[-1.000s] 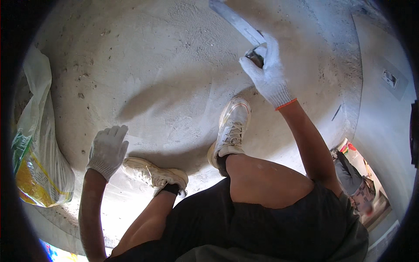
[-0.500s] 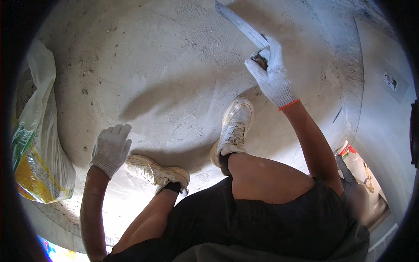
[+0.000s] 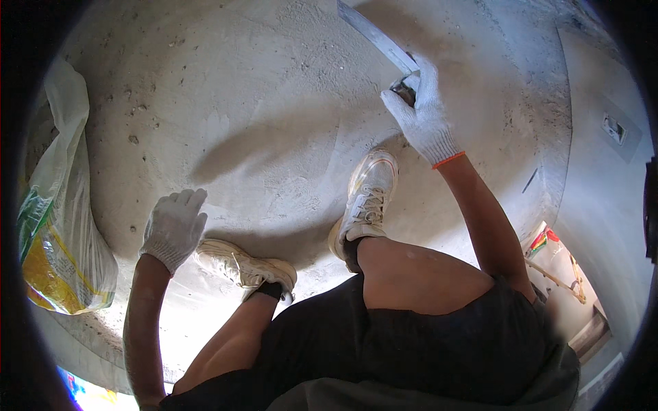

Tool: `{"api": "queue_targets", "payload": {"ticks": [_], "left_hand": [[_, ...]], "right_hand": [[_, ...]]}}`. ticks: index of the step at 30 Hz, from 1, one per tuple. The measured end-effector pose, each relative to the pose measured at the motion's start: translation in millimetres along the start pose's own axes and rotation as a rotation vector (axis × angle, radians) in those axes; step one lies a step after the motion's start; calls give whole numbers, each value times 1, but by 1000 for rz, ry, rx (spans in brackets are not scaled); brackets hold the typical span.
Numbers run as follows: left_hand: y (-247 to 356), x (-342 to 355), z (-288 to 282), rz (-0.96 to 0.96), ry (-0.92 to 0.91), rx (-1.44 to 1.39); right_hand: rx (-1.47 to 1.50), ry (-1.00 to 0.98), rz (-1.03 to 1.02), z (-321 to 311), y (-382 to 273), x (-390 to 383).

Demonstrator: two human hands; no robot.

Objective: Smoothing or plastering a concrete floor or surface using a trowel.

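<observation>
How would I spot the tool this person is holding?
Start at the grey concrete floor and follow the right hand in its white glove, reaching past the pale shoe. The long flat metal blade slants up from its grip, the only shiny straight strip here.

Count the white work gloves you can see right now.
2. One glove is on the left hand, held just above the left shoe. The other is on the right hand, gripping the handle of a flat metal blade over the concrete floor. None seem hidden.

White knit gloves (image 3: pixel 173 228) (orange-trimmed cuff), black shorts (image 3: pixel 425 349), pale sneakers (image 3: pixel 367 202).
</observation>
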State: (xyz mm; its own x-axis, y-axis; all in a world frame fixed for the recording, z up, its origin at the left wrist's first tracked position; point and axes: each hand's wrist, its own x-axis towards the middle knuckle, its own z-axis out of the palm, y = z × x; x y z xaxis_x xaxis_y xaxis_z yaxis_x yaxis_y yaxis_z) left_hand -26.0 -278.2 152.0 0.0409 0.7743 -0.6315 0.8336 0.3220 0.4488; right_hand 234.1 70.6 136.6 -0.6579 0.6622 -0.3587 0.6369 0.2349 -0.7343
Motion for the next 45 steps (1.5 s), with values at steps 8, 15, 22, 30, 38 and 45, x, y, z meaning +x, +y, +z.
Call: {"api": "queue_targets", "payload": {"ticks": [8,15,22,30,38,45], "left_hand": [[0,-1,0,24,55,22],[2,-4,-2,2,3,8],[0,-4,1,6,0,3],[3,-6,0,-6,-11,15],[1,-4,3,13,10,18],[1,-4,5,66,107,45]], "right_hand": [[23,-2,-9,0,3,2],[30,-21,27,-2,1,3],[31,-4,-10,2,6,1],[46,11,-5,2,0,0],[40,29,-40,4,4,-1],[4,33,-47,3,4,0]]}}
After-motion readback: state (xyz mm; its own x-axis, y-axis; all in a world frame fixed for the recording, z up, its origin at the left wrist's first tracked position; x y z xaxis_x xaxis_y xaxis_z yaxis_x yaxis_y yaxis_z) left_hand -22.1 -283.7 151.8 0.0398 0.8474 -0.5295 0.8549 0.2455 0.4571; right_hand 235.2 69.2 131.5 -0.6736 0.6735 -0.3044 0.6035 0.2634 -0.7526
